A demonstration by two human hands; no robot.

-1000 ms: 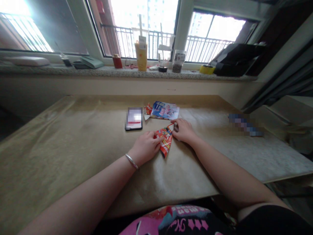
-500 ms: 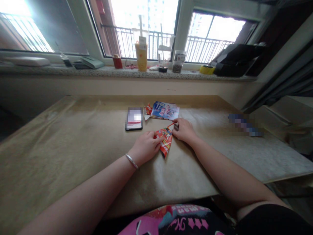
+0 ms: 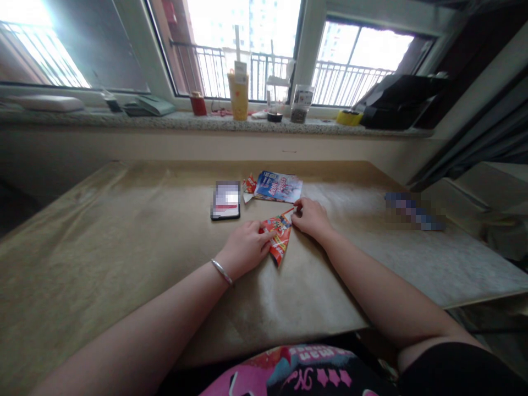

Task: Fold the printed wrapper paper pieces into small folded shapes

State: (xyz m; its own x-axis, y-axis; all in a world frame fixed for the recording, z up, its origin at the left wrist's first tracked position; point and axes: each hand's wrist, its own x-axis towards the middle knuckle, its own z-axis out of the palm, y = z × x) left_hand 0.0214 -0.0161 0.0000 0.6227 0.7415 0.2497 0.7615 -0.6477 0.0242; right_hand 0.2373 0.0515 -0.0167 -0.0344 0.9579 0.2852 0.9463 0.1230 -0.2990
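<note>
Red folded paper: the printed piece (image 3: 281, 243) lay on the tabletop (image 3: 165, 247) in front of me, between my two hands, narrowing to a point toward my body.
Left hand: my left hand (image 3: 247, 245) rested over its left side, fingertips on the printed face; I couldn't tell whether the thumb was tucked underneath.
Right hand: my right hand (image 3: 312, 219) was curled at the far right corner, thumb and forefinger close together by the pale edge; whether they pinched it, I couldn't tell.
Step in hand: I judged it to be lining up or creasing that corner.
Next move: it seemed to call for a steady left hand and a firm press along the fold.
Just beyond: a stack of blue printed sheets (image 3: 282, 187), with a small red-and-white folded piece (image 3: 249, 185) beside it.
Farther left: a dark-edged device (image 3: 226, 202), its face blurred out.
</note>
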